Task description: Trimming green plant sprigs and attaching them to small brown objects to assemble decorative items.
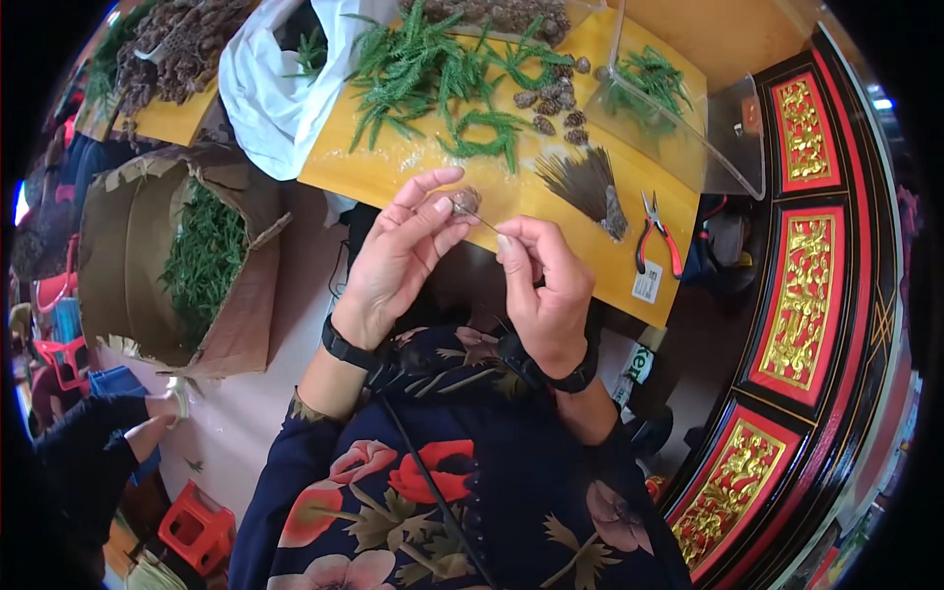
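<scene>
One small brown pine cone [466,201], held up over the near edge of a yellow counter [619,273]. Left hand [398,246]: thumb and fingertips pinching the cone, remaining fingers loosely curved. Right hand [549,285]: thumb and forefinger pinching a thin dark wire [488,225] running from the cone. Hazards, by judgement: wire slipping off the scales if slackly pulled; cone popping from the fingertips if over-pulled; scale breakage or a pricked finger from too hard a tug. Just beyond, on the counter: loose pine cones [560,101], green sprigs [423,69], a sprig ring [489,135], a fanned bundle of dark strands [580,184], red-handled pliers [657,241]. Right, a transparent box [693,147]; left, a white plastic bag [270,98] and a torn cardboard box [128,251] with more greenery. Farther out, a red stool [195,526] and gilt carved panels [801,295]. Writing: white label [647,282] beside the pliers, print too small to read; large dark lettering on a white package [634,369] beneath the counter, partly hidden; no marking discernible on cone or wire.
</scene>
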{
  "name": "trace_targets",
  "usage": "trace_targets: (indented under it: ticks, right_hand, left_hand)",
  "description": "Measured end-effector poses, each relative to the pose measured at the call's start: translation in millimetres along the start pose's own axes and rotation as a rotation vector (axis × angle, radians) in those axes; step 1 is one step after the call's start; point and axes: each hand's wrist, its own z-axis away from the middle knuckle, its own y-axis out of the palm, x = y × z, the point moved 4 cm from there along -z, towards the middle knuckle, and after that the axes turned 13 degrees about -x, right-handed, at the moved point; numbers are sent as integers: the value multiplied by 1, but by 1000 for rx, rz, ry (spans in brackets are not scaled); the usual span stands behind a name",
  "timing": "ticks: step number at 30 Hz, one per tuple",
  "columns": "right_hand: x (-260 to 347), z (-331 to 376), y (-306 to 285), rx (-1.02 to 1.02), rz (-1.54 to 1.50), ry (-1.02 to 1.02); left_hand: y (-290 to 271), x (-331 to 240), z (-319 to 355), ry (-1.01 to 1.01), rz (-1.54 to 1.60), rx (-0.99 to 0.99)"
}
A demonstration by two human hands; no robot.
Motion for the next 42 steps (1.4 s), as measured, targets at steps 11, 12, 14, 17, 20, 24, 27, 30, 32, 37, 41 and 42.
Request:
trace_targets:
  ticks: [11, 12, 14, 17, 20, 24, 27, 30, 32, 37, 41, 42]
  right_hand:
    - [3, 7, 8, -67, 149, -171]
    - [3, 7, 8, -83, 157, -178]
    - [4, 7, 9, -116, 174, -192]
    - [5, 7, 11, -154, 180, -217]
    - [5, 6, 13, -168, 192, -225]
    - [6, 6, 15, -152, 206, -219]
    - [7, 6, 15, -142, 197, -215]
    - [9, 10, 13, -144, 174, -241]
    - [8, 10, 13, -148, 154, -230]
    - [5, 9, 15, -129, 66, -204]
    - [4, 6, 17, -103, 26, -199]
    - [4, 6, 17, -96, 19, -200]
  left_hand:
    - [11, -4, 7, 210, -168, -19]
    - [11, -3, 7, 208, -172, -17]
    - [11, -2, 8, 234, -212, -21]
    - [11, 1, 7, 274, -229, -28]
    - [10, 3, 8, 327, -218, -43]
    - [11, 5, 10, 323, -258, -18]
    - [4, 6, 6, 342, -212, -33]
    - [1, 2, 5, 301, -138, -11]
    - [1, -1, 5, 279, -104, -3]
    - [2, -3, 3, 162, 36, 89]
    - [6, -3, 6, 222, 22, 109]
    - [9, -3, 8, 262, -25, 78]
